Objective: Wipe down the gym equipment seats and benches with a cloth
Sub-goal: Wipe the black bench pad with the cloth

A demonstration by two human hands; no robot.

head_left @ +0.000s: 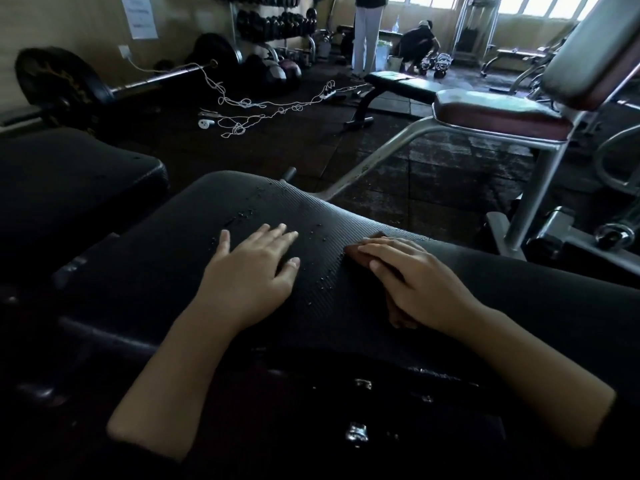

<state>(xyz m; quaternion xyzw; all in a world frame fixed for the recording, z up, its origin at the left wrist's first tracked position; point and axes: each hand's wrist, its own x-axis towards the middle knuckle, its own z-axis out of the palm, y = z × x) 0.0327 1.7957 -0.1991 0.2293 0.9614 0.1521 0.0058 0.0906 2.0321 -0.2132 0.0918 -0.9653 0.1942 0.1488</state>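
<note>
A black ribbed bench pad (263, 202) fills the middle of the view, dotted with water drops. My left hand (254, 268) lies flat on it, fingers spread and straight. My right hand (412, 278) presses a brown cloth (360, 252) onto the pad just right of the drops; most of the cloth is hidden under the palm and only its front edge and a bit near the wrist show.
Another black pad (69, 188) sits to the left. A maroon seat with grey frame (498, 116) stands at the right, a flat black bench (401, 84) behind. A barbell (69, 84), tangled white cord (259, 105), dumbbell rack and two people are at the back.
</note>
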